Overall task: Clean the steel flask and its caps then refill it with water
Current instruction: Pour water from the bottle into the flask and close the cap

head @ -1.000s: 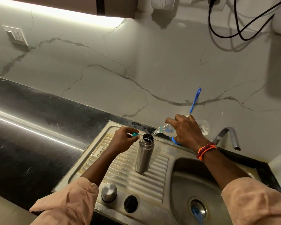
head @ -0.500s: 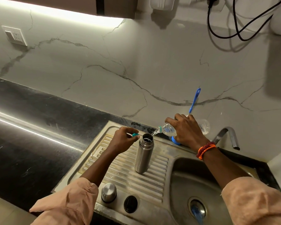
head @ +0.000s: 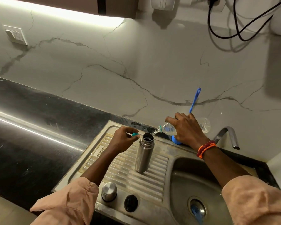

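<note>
We are tipping the clear plastic water bottle, clamped in our right hand, its long axis near level, neck at 9 o'clock over the upright steel flask mouth; left hand is pinching the small teal bottle cap.

Dim scene; light strip under cabinet glares onto wall, streaks across desk; edges bowed by wide-angle lens.

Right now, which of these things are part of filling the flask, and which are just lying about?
In use:
steel flask, standing open on the drainboard
plastic bottle, tipped by the right hand
teal bottle cap, in the left hand
steel cap and black cap, waiting

Lying about:
blue brush
tap
black cables
</note>
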